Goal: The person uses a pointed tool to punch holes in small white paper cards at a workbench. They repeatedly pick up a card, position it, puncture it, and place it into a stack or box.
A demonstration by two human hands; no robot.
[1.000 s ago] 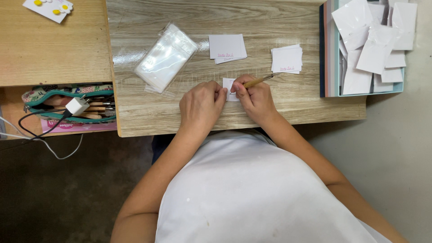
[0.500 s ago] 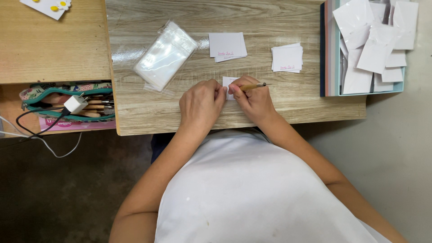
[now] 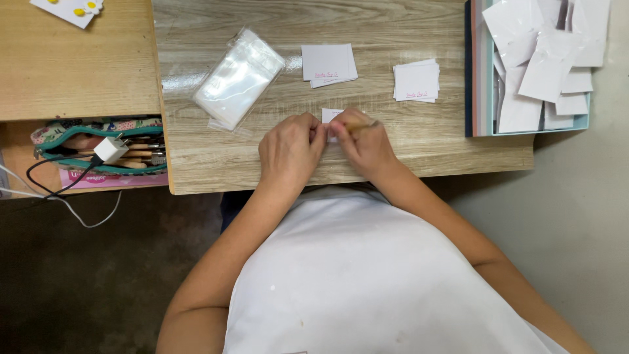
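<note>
Both hands meet over a small white card (image 3: 329, 116) near the front of the wooden table (image 3: 432, 141). My left hand (image 3: 290, 152) pinches the card's left side with thumb and fingers. My right hand (image 3: 364, 144) is closed around a thin wooden tool (image 3: 361, 125), held against the card's right side. Most of the card is hidden by the fingers. Two small stacks of white cards lie beyond the hands, one at the middle (image 3: 328, 64) and one to the right (image 3: 417, 80).
A pile of clear plastic bags (image 3: 238, 78) lies to the left. A teal box (image 3: 481, 98) of white cards stands at the table's right end. An open pouch of tools (image 3: 98, 147) with a white charger (image 3: 110, 149) sits on the lower shelf at left.
The wooden tool has swung down from a raised slant to lie low between my fingers. Both hands have closed in tighter over the small card.
</note>
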